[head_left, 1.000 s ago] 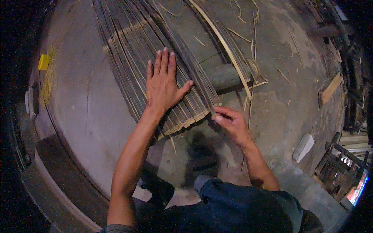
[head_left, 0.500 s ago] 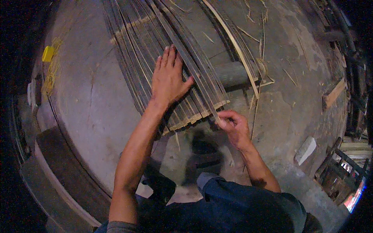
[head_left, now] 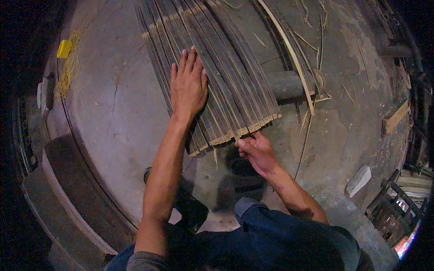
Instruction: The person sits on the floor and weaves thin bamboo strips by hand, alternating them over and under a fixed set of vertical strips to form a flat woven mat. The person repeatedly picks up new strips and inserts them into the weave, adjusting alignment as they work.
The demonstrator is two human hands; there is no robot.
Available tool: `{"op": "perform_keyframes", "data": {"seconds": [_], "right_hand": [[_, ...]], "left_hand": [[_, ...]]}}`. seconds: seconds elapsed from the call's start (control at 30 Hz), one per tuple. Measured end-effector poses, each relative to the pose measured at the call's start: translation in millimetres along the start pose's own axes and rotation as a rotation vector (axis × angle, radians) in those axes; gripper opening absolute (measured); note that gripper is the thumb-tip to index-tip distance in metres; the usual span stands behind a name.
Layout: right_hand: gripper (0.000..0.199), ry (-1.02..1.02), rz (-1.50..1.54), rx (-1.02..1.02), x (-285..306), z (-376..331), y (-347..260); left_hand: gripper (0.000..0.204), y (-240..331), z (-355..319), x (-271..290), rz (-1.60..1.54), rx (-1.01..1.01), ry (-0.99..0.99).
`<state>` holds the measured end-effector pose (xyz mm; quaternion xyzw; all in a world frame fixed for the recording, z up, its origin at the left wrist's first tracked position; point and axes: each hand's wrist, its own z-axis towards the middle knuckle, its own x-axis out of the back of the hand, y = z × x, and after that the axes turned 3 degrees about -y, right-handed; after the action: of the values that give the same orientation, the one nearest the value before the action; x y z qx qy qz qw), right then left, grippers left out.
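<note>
A panel of long, dark bamboo slats (head_left: 226,77) lies before me, crossed near its close end by a pale woven strip (head_left: 262,122). My left hand (head_left: 187,90) rests flat on the slats with its fingers stretched out, holding nothing. At the panel's near edge my right hand (head_left: 257,153) is closed in a pinch on the end of one slat, thumb uppermost. Part of its fingers is hidden under the slat ends. A second pale cross strip (head_left: 174,18) runs over the slats farther away.
Right of the panel lie a grey cylinder (head_left: 289,86) and a long pale bamboo strip (head_left: 294,56). Thin offcuts litter the concrete floor. Yellow twine (head_left: 68,72) with a yellow object (head_left: 64,49) is at the far left; a white block (head_left: 358,180) lies at the right.
My right hand has shifted left along the near edge, from a slat near the right side to one closer to the middle. My left hand has slid left across the slats, still flat.
</note>
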<state>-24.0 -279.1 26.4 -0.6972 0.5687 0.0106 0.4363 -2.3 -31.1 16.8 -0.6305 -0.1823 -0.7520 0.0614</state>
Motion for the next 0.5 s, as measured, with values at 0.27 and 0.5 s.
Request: {"op": "perform_keyframes", "data": {"seconds": [0.27,0.5], "right_hand": [[0.030,-0.105,0.006,-0.121,5,4,-3],[0.024,0.058,0.017,-0.039,-8,-4,0]], "left_hand": [[0.048,2,2,-2,-0.077,0.066,0.009],[0.057,4,2,4,-0.070,0.101,-0.064]]}}
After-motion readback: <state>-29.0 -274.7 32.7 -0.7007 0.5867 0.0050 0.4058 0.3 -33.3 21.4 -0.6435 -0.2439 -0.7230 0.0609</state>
